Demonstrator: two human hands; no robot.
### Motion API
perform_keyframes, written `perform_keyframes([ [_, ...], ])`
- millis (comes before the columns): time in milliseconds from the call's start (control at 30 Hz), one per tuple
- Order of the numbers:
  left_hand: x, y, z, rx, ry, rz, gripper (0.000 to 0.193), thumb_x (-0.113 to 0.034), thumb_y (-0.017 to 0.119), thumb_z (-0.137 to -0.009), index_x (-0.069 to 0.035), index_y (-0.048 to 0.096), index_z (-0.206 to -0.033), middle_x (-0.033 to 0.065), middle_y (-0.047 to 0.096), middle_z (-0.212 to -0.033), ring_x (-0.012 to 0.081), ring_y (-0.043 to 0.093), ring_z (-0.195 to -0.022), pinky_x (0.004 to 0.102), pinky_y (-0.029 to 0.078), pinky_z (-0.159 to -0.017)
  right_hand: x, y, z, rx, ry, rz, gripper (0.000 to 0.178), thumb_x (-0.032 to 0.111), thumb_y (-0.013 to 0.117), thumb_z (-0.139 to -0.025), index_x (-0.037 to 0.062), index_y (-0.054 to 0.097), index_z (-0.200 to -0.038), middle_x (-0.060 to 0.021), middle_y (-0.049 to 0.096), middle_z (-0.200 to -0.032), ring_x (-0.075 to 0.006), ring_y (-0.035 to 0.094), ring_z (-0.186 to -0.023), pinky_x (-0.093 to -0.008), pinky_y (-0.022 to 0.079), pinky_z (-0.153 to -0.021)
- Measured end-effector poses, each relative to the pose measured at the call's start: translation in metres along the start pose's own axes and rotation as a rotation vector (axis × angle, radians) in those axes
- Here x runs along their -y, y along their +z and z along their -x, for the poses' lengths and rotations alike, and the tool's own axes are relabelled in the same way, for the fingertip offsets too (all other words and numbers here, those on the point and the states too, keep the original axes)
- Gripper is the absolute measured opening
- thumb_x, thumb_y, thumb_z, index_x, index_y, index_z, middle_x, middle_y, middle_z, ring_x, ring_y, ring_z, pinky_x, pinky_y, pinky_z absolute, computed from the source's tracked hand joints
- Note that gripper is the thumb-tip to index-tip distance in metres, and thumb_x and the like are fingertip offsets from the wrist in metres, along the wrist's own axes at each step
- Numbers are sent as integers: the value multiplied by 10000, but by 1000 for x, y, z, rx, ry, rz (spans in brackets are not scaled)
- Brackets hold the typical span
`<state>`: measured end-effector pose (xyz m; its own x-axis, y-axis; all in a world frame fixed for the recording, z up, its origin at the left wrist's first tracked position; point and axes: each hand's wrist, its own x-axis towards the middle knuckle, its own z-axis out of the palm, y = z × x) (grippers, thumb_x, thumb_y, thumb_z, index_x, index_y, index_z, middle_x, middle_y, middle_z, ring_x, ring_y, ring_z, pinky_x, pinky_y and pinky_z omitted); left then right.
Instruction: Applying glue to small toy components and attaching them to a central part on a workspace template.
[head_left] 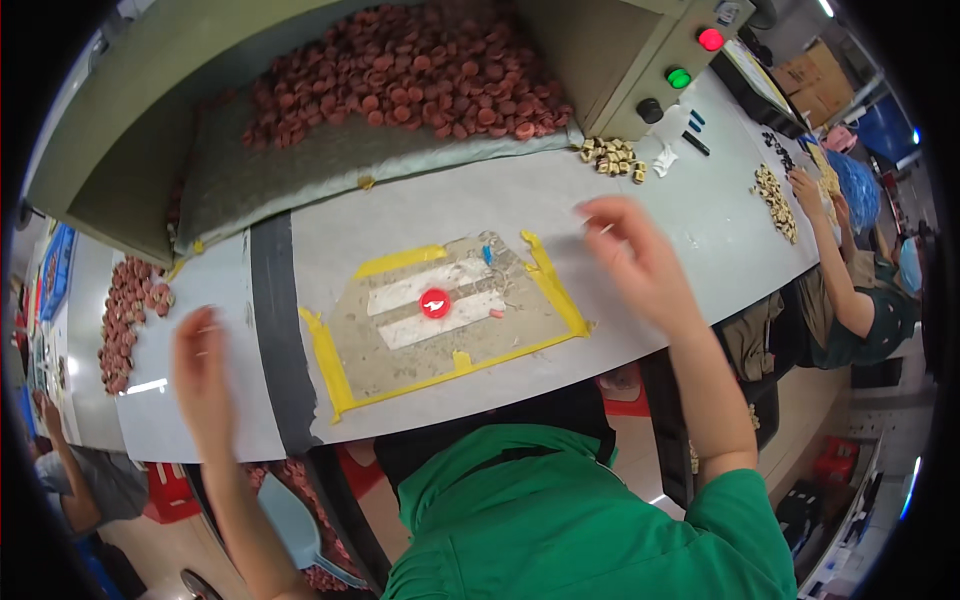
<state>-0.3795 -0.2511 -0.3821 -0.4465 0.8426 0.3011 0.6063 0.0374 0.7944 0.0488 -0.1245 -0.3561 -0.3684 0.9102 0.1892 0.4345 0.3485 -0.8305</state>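
A small round red cap-like piece (pixel 435 303) with a white mark lies on a worn grey sheet (pixel 400 362), between two white strips. Yellow tape (pixel 330 365) borders the sheet. My left hand (pixel 203 380) hovers over the table left of the sheet, nearest a pile of dull red round pieces (pixel 122 320). Motion smears its fingers, so any hold is unclear. Beyond the sheet's right side, my right hand (pixel 640 262) is raised with loosely bent fingers apart. I see no thing held in it. Neither hand touches the red piece.
Under a green machine housing (pixel 120 110) lies a big heap of dull red pieces (pixel 400 85). Gold-and-dark pieces (pixel 612 158) sit near its right post, with red and green buttons (pixel 679 78). A co-worker's arm (pixel 840 260) reaches over the table at right. A blue scoop (pixel 290 520) rests below left.
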Motion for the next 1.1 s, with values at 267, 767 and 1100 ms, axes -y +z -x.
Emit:
perform_keyframes([
  [267,133,-122,-70,-256,80,-743,358,-42,512,-853,-66,547,-1209,129,552,-1173,289,492,-1103,366,393,-959,-62,-36,-56,-224,-145,373,218,98,631,-839,30,594,-1043,-100,561,-976,-229,553,-845,-319,468,-744],
  [767,-78,159,-116,214,428,-343,334,-144,593,-813,-66,559,-1136,207,554,-1135,399,541,-998,467,446,-843,-18,-6,-29,-72,-462,559,163,14,607,-690,77,523,-814,-79,565,-811,-275,547,-819,-379,388,-749],
  [1100,-69,186,-149,155,501,-29,163,-123,673,-807,-4,613,-901,88,639,-799,169,597,-726,300,476,-705,-31,-18,-12,4,-537,497,162,154,681,-712,87,565,-804,-62,542,-785,-263,537,-796,-360,437,-707],
])
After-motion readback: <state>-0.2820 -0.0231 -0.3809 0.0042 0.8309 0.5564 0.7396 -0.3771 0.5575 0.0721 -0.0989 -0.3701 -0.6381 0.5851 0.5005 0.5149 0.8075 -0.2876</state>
